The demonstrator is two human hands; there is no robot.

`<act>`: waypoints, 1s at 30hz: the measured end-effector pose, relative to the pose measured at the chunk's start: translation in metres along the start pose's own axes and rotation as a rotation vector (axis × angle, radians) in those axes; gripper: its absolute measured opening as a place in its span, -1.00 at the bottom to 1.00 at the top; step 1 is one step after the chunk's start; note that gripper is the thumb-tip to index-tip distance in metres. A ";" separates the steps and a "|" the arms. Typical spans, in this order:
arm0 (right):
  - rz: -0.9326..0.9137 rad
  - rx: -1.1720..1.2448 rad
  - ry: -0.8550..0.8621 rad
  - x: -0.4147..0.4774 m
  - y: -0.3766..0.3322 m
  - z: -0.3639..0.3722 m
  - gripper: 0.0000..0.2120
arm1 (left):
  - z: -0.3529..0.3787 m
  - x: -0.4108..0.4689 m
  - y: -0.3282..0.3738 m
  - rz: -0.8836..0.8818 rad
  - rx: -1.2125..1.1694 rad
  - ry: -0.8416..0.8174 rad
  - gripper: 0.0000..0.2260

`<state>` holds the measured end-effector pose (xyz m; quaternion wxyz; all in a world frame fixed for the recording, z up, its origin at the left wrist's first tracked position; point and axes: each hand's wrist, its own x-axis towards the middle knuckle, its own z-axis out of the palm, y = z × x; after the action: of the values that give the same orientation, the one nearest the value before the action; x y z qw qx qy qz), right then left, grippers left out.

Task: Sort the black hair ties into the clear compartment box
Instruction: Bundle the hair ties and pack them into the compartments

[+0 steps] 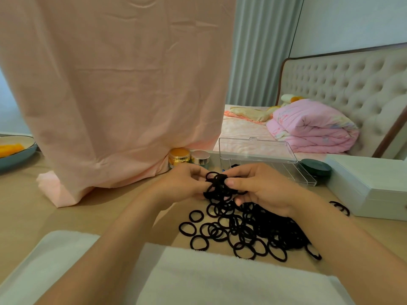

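The clear compartment box [264, 160] lay open just beyond the hands, its long side running left to right, slightly nearer the right hand [259, 188]. Both the right hand and the left hand [182, 183] had fingers pinched closed around a bunch of black hair ties [218, 183], held between them. Below it, the loose pile of hair ties [248, 230] covered the table [44, 205].
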<state>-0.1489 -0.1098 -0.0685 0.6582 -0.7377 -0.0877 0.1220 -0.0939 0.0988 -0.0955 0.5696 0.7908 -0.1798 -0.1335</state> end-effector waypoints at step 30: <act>0.094 -0.006 0.176 -0.002 -0.001 -0.019 -0.67 | 0.031 -0.007 0.021 -0.103 -0.338 -0.070 -0.76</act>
<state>-0.1453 -0.1281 -0.0658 0.6548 -0.7507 0.0051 0.0872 -0.1157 0.0692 -0.0851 0.6803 0.6868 -0.1336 -0.2184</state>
